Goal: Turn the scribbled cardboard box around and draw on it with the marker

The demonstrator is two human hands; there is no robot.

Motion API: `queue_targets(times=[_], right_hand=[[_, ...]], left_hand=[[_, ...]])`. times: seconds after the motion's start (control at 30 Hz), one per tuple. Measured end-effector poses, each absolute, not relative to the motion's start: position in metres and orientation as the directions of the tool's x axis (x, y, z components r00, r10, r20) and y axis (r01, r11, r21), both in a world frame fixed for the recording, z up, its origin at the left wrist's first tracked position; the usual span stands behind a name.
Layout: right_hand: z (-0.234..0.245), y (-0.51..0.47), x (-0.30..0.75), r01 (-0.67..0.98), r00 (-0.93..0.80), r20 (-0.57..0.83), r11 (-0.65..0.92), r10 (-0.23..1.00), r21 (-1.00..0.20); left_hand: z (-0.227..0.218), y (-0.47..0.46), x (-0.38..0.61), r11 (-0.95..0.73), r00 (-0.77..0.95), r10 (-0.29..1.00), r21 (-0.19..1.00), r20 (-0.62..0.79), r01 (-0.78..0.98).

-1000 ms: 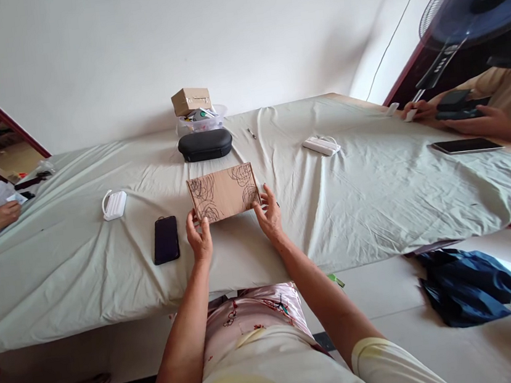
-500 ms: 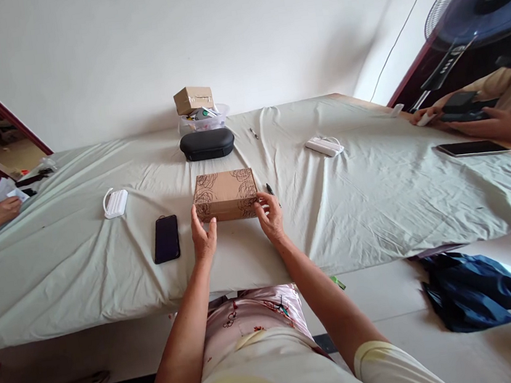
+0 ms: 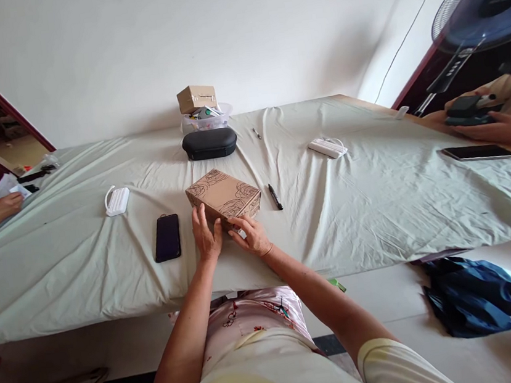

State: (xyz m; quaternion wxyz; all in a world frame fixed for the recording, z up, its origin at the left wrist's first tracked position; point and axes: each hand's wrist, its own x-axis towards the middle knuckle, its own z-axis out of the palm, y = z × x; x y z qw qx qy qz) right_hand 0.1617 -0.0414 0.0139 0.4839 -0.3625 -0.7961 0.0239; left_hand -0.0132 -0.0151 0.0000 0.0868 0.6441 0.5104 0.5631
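A brown cardboard box (image 3: 223, 194) with black scribbled flower patterns lies on the cloth-covered table in front of me, turned at an angle with one corner toward me. My left hand (image 3: 206, 233) grips the box along its near left side, thumb apart from the fingers. At the near corner, my right hand (image 3: 250, 235) holds the box with its fingers on the edge. Part of the near side is hidden behind my hands. A black marker pen (image 3: 275, 196) lies just right of the box, touched by neither hand.
A smartphone (image 3: 167, 238) and a white power bank (image 3: 117, 201) lie to the left. Behind the box are a black case (image 3: 210, 144) and a plastic tub (image 3: 210, 122) topped by a small carton (image 3: 196, 98). Another white power bank (image 3: 327, 148) lies right. Other people's hands (image 3: 3, 209) show at the sides.
The box has turned so that a corner points toward me. My right hand has moved from its right side to the near corner, uncovering the marker. My left hand has stayed near the left side.
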Motion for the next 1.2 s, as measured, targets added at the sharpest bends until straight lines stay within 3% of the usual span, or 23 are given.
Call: queue_targets(times=[0.13,0.27,0.47,0.57,0.8,0.9,1.0,1.2], right_hand=[[0.017,-0.033,0.178,0.662,-0.077,0.769,0.609,0.634,-0.436],[0.02,-0.022,0.194,0.714,0.175,0.811,0.495,0.559,-0.495],[0.017,-0.016,0.202,0.756,0.303,0.812,0.393,0.498,-0.523],[0.019,-0.022,0.194,0.81,0.228,0.818,0.364,0.528,-0.46],[0.017,-0.039,0.138,0.762,-0.328,0.683,0.61,0.653,-0.217],[0.017,-0.039,0.134,0.762,-0.375,0.647,0.619,0.663,-0.193],[0.02,-0.033,0.153,0.807,-0.252,0.662,0.531,0.706,-0.259],[0.013,-0.013,0.206,0.797,0.222,0.692,0.281,0.686,-0.534]], left_hand=[[0.002,-0.016,-0.017,-0.442,-0.253,0.706,0.691,0.661,0.572],[0.001,-0.014,-0.025,-0.375,-0.403,0.677,0.759,0.616,0.532],[0.001,-0.015,-0.019,-0.446,-0.295,0.709,0.732,0.64,0.515],[0.002,-0.015,-0.015,-0.472,-0.259,0.686,0.687,0.68,0.553],[-0.001,-0.016,-0.01,-0.511,-0.169,0.72,0.678,0.674,0.529],[-0.001,-0.016,-0.009,-0.515,-0.151,0.724,0.673,0.673,0.53],[0.001,-0.017,-0.009,-0.502,-0.146,0.735,0.676,0.662,0.54],[0.001,-0.015,-0.014,-0.471,-0.182,0.741,0.695,0.646,0.544]])
